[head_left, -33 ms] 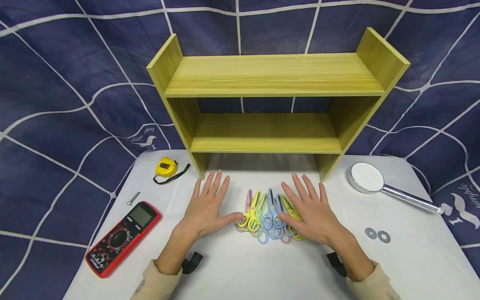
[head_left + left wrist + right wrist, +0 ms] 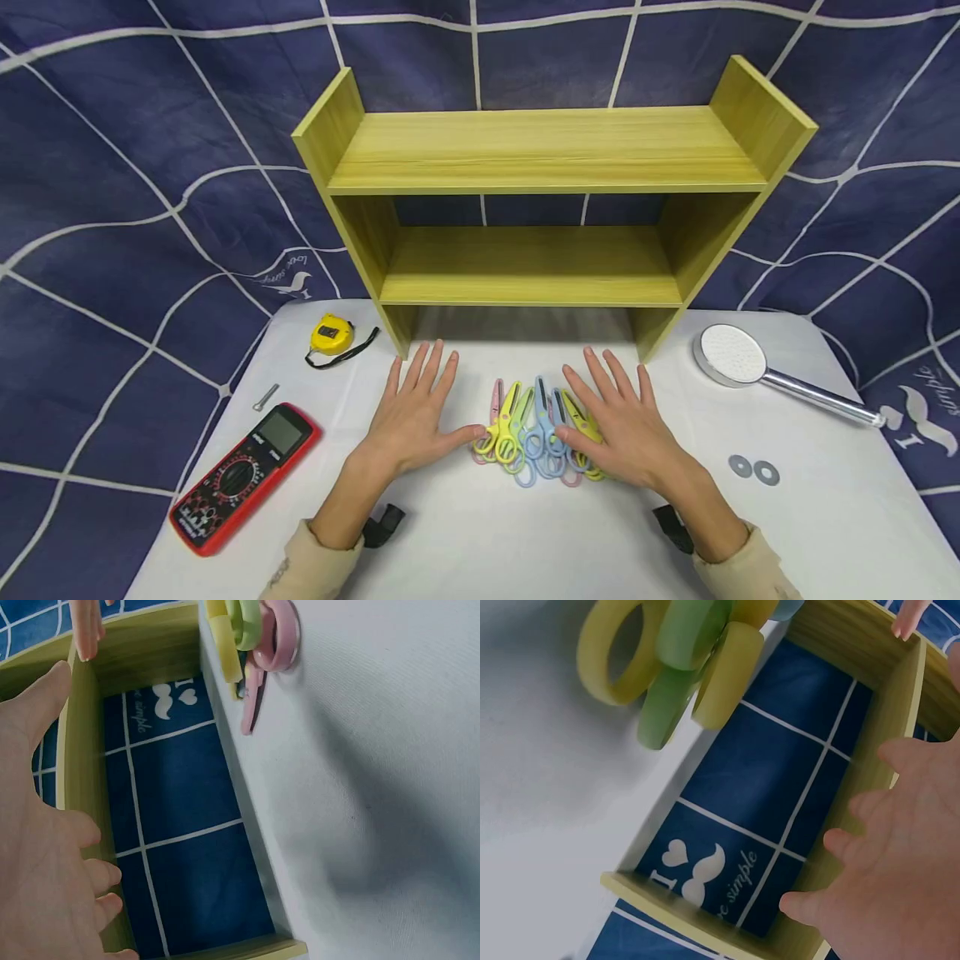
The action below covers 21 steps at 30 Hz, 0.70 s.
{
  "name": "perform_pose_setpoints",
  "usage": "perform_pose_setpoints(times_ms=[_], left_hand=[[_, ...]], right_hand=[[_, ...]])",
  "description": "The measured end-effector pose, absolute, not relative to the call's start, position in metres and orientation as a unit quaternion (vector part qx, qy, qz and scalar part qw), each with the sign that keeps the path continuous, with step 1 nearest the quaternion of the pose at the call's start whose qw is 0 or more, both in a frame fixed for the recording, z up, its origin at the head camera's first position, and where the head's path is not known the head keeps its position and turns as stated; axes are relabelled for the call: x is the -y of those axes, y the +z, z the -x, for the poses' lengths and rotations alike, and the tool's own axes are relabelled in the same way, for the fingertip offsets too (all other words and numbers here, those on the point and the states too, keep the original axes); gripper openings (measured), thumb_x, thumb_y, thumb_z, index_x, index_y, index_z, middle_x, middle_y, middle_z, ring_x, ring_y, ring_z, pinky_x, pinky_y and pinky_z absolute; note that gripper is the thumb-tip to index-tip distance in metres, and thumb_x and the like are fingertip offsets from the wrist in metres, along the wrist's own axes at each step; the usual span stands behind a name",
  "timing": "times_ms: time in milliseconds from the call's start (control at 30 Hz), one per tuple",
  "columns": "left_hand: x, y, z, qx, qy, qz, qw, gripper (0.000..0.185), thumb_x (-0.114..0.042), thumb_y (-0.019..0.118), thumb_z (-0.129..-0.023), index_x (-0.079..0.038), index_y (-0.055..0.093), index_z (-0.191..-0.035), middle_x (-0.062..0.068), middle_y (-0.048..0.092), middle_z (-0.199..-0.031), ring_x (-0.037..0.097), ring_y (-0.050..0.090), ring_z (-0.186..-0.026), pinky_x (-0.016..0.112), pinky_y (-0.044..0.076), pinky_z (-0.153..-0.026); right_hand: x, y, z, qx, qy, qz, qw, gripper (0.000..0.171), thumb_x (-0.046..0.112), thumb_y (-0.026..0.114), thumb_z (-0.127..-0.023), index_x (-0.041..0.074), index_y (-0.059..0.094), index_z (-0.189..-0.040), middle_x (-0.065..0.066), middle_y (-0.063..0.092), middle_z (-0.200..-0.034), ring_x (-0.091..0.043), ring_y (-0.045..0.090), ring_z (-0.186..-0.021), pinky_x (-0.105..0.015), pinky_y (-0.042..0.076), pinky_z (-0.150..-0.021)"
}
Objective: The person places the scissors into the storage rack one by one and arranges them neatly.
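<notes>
Between the two hands sits a bunch of scissors (image 2: 534, 437), fanned out in pink, yellow, green and blue. Blades point away from the person toward the shelf (image 2: 547, 208), loop handles toward the person, so the long axis runs front to back. Left hand (image 2: 414, 417) lies flat on the table (image 2: 480, 542), fingers straight and a bit spread, thumb tip just touching the leftmost handles. Right hand (image 2: 626, 429) is flat and spread too, lying partly over the right side of the pile, thumb against the handles.

Room-wise: the shelf's bottom opening is just beyond the fingertips. Well left of the left hand are a multimeter (image 2: 243, 477), a tape measure (image 2: 332, 333) and a small bolt (image 2: 266, 396). Right of the right hand are a shower head (image 2: 738, 358) and two washers (image 2: 753, 471). Bare table in front of the wrists.
</notes>
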<state>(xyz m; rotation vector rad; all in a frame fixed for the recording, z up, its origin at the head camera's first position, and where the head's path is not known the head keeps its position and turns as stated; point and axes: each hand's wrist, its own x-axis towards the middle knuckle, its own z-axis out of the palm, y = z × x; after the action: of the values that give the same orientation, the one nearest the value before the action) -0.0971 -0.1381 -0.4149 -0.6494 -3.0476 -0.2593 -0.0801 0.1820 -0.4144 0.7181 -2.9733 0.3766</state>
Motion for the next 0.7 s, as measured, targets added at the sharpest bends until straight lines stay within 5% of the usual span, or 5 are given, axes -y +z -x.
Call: perform_pose_setpoints(times_ms=[467, 700], left_hand=[[0.147, -0.412, 0.098, 0.976, -0.088, 0.199, -0.006, 0.103, -0.078, 0.046, -0.085, -0.009, 0.02, -0.157, 0.014, 0.008, -0.163, 0.031, 0.001, -0.149, 0.055, 0.0, -0.115], [0.154, -0.41, 0.098, 0.974, -0.107, 0.2, 0.008, 0.099, -0.074, 0.048, -0.087, -0.007, 0.026, -0.155, 0.016, 0.018, -0.161, 0.033, 0.007, -0.148, 0.058, 0.003, -0.114]], right_hand=[[-0.181, -0.416, 0.078, 0.963, 0.121, -0.239, 0.032, 0.086, 0.071, 0.049, -0.089, 0.02, 0.031, -0.155, -0.01, 0.01, -0.164, -0.033, 0.001, -0.149, -0.067, 0.001, -0.109], [-0.173, -0.426, 0.076, 0.934, 0.18, -0.296, 0.089, 0.084, 0.054, 0.072, -0.082, 0.013, 0.041, -0.149, -0.012, 0.033, -0.155, -0.034, 0.025, -0.142, -0.065, 0.014, -0.108]])
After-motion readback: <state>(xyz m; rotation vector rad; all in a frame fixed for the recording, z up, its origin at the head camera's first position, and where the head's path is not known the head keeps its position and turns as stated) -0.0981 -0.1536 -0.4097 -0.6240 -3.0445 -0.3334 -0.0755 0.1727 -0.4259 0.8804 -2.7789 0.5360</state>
